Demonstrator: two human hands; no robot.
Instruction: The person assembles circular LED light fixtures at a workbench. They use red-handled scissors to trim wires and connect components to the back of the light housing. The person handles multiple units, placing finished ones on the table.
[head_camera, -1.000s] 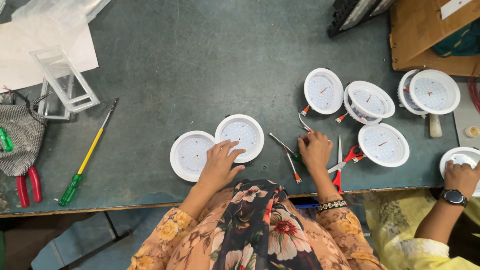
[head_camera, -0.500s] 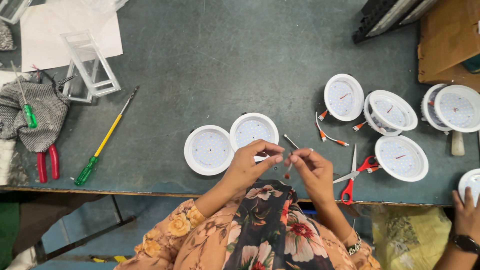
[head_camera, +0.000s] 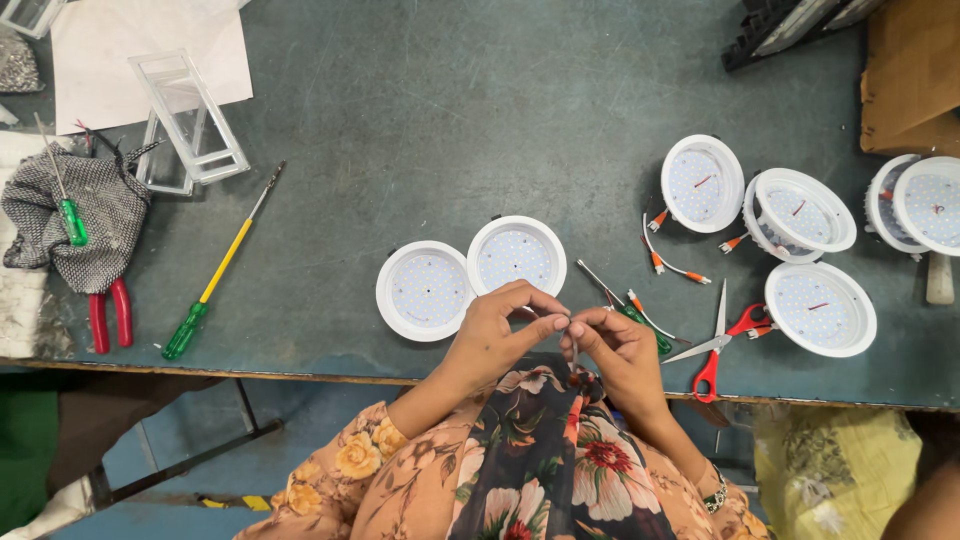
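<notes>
My left hand (head_camera: 503, 330) and my right hand (head_camera: 612, 345) meet at the table's near edge, fingertips pinched together on a thin wire (head_camera: 572, 345) that hangs down between them. Just beyond my left hand lie two round white LED lamp discs (head_camera: 424, 290) (head_camera: 516, 254), side by side. To the right of my right hand rest loose wires with orange ends (head_camera: 640, 305) and red-handled scissors (head_camera: 722, 340).
Three more white lamp discs (head_camera: 702, 183) (head_camera: 800, 210) (head_camera: 820, 308) lie at the right, others at the far right edge (head_camera: 925, 205). A yellow and green screwdriver (head_camera: 222, 265), red pliers (head_camera: 108, 315), a grey cloth (head_camera: 80, 215) and a clear plastic frame (head_camera: 190, 115) sit left.
My hands left the table top and the lamp discs, came together at the near edge and pinched the wire. The view also shifted left.
</notes>
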